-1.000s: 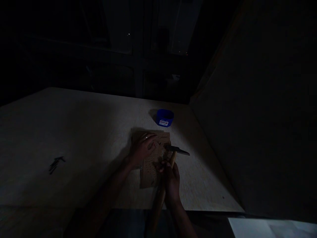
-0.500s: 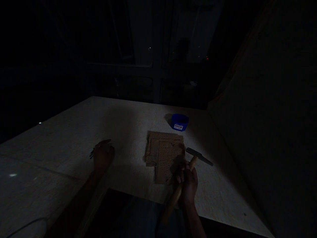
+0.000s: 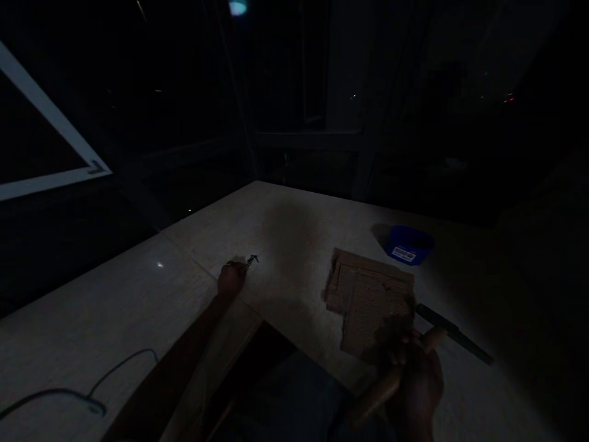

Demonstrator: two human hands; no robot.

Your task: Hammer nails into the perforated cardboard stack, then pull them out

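1. Left hand [image 3: 231, 279]: at the near side of a small pile of dark, slender, nail-like pieces [image 3: 251, 260] on the table [image 3: 285, 279]. Fingertips are poorly lit; whether they pinch a piece cannot be told.
2. Right hand [image 3: 416, 377]: closed around the wooden handle of a hammer [image 3: 453, 331], its head pointing away from the body.
3. Judgement on method: the step appears to be picking from the pile. One piece is best separated and pinched by its shank, points kept off the fingertips, with the hammer held low and quiet meanwhile.
4. Position: the pile lies just beyond the left hand, well apart from the right. The hammer lies in the right grip, beside the right edge of the layered cardboard [image 3: 368, 301]. The blue container [image 3: 411, 245] stands behind the cardboard.
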